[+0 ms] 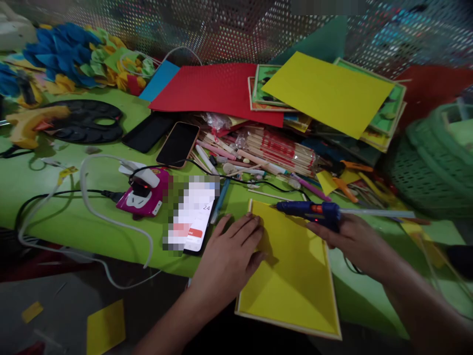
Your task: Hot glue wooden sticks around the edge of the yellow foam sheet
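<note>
My left hand (pixel 231 251) lies flat with fingers stretched out on the left edge of a yellow board (pixel 295 276) that sits at the near edge of the green table (pixel 44 192). My right hand (pixel 351 239) is wrapped round the grip of a blue glue gun (pixel 314 211). The gun lies level over the board's far edge, nozzle pointing left, with a glue stick jutting out to the right. A lit phone (pixel 194 217) rests just left of my left hand.
A pink power strip (pixel 142 197) with cables lies at left, two dark phones (pixel 177 143) behind it. Sticks, pens and scissors (pixel 347 185) clutter the middle. Red (pixel 210 88) and yellow (pixel 328 91) sheets lie at the back. A green basket (pixel 432 162) stands at right, paper flowers (pixel 74 54) far left.
</note>
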A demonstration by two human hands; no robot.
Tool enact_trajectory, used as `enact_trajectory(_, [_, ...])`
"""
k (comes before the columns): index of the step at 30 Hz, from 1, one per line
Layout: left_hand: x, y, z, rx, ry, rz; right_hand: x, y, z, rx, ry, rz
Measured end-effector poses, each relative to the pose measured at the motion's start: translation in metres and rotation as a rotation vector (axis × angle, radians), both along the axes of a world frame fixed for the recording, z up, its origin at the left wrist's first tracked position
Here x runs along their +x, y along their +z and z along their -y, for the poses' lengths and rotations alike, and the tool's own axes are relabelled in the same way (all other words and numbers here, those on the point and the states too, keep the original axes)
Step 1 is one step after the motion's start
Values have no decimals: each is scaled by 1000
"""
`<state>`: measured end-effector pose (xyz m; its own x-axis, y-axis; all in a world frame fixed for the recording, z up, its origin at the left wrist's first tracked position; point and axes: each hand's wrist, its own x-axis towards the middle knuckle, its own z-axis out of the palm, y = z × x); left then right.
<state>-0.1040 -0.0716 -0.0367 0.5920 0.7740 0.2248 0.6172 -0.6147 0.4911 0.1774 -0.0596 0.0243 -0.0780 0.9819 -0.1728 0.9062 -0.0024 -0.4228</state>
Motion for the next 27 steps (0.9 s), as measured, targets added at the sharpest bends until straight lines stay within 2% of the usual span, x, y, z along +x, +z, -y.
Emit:
enact_trajectory(5, [0,-1,-1,7,2,-16,5,2,3,-10,-12,-23])
enact_trajectory(13, [0,-1,0,23,7,-7,0,-6,-1,-46,-31,-13])
enact_trajectory(21, [0,-2,-1,17,0,-6,0,-1,5,-34,-184,-218])
enact_trajectory(27, [1,-1,-1,26,3,7,-2,2,4,-87,-186,-228])
